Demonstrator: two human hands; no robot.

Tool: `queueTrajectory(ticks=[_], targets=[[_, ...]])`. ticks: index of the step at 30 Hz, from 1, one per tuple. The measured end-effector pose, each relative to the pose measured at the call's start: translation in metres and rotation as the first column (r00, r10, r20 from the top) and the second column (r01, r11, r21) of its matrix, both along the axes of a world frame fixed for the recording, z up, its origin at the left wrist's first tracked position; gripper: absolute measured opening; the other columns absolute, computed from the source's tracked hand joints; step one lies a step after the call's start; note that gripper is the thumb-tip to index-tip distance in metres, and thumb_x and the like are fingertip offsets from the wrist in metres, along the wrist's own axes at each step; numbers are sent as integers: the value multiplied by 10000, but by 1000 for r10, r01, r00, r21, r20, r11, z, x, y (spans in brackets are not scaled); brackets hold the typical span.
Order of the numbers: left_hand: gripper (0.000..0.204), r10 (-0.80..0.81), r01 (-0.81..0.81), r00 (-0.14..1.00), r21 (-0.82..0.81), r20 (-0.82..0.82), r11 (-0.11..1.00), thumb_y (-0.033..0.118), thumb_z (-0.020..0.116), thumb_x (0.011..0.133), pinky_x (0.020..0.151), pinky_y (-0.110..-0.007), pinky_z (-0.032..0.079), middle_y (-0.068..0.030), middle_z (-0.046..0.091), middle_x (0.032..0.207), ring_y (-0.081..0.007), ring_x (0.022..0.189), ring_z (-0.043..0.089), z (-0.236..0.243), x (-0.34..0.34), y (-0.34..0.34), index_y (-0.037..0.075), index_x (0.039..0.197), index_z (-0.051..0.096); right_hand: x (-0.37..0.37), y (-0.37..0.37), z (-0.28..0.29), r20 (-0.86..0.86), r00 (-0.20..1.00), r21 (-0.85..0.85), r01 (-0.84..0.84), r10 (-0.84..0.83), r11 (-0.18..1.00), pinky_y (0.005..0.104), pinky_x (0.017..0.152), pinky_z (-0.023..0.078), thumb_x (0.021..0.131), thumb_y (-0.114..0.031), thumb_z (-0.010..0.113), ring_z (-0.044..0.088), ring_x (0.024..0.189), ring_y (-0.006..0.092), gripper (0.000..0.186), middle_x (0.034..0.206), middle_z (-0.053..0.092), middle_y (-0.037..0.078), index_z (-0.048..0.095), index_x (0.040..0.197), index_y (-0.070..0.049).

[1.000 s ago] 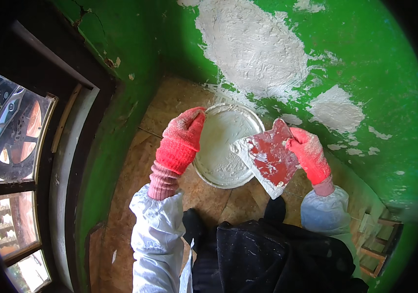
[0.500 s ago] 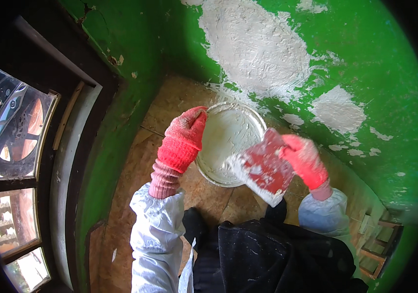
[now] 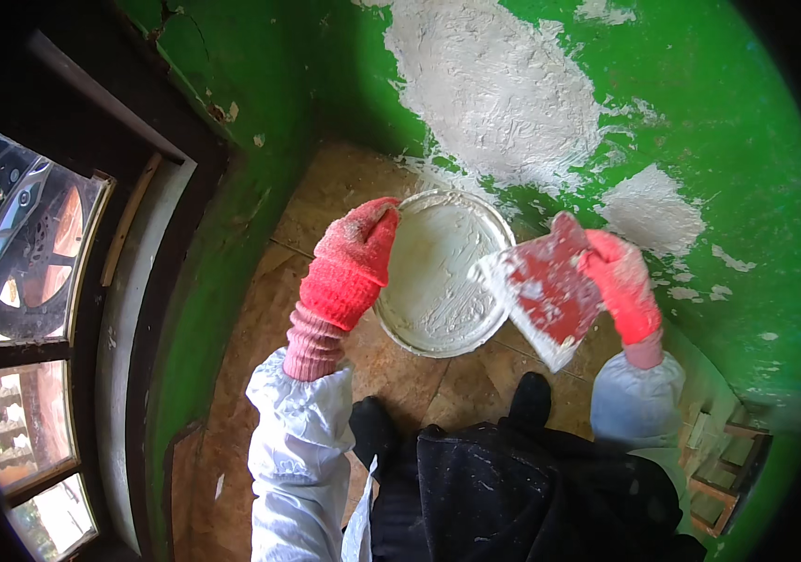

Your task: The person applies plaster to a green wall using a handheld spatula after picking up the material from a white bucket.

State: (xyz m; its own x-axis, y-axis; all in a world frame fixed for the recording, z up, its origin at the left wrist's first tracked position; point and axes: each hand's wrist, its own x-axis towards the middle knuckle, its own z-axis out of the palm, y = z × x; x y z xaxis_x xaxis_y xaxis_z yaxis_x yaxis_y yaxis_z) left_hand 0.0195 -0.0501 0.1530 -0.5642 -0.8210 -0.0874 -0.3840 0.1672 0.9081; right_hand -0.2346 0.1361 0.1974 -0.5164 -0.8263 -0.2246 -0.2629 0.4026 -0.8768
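Observation:
My left hand (image 3: 354,248), in a red knit glove, is closed on the left rim of a round bucket (image 3: 407,339). White plaster (image 3: 438,272) fills the inside, its surface smeared and ridged. In my right hand (image 3: 621,281), gloved the same way, is a flat red plastering float (image 3: 552,292). Plaster coats its left and lower edges and spots its face. The float is tilted, just right of the bucket, near the green wall (image 3: 719,150). A large patch of rough white plaster (image 3: 494,94) covers the wall ahead, with a smaller patch (image 3: 653,208) to its right.
Brown tiles make up the floor (image 3: 260,328), where my dark-shod feet (image 3: 530,398) stand behind the bucket. A dark-framed glass door (image 3: 30,351) runs along the left. Low at the right is a small wooden frame (image 3: 724,478) by the wall.
My right hand has carried the float rightward, off the bucket's right side toward the wall. The left hand stays on the rim, and the bucket has barely shifted.

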Motion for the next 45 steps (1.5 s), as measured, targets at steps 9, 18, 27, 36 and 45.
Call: queueTrajectory(ticks=[9,18,27,36,45], targets=[[279,16,-19,1000,-139,-25,990,245,511,869,719,-331,469,-183,622,873,-292,796,615,-7,-2,1,49,1045,604,14,-5,4,-116,976,208,-158,185,965,254,714,466,786,-109,628,574,796,101,307,922,649,102,603,1056,33],[283,-14,15,1000,-39,12,999,241,516,878,772,-268,451,-122,633,888,-152,837,589,13,3,-5,45,1060,609,-15,-20,39,-482,801,343,-199,354,918,323,696,470,794,-153,576,608,774,278,286,912,617,174,600,1030,6],[258,116,-128,989,-143,-92,981,220,517,876,713,-329,473,-175,626,882,-295,795,616,-1,-2,-1,37,1036,604,21,-9,10,-300,869,289,-312,395,905,343,603,451,781,-168,546,584,636,294,217,774,607,161,619,933,-32],[241,302,-316,947,-165,-106,934,197,482,905,747,-338,469,-177,624,917,-291,842,611,0,-14,27,39,1056,582,41,-1,-22,-55,991,299,-99,121,949,248,640,442,794,-94,579,511,677,79,262,754,615,53,611,1026,24],[216,373,-386,920,-112,-120,916,188,475,915,697,-327,468,-155,624,867,-249,766,611,0,-19,44,49,1055,566,49,-2,-43,86,995,113,-57,47,992,212,591,423,813,-90,566,487,649,38,233,733,594,0,629,1018,2]])
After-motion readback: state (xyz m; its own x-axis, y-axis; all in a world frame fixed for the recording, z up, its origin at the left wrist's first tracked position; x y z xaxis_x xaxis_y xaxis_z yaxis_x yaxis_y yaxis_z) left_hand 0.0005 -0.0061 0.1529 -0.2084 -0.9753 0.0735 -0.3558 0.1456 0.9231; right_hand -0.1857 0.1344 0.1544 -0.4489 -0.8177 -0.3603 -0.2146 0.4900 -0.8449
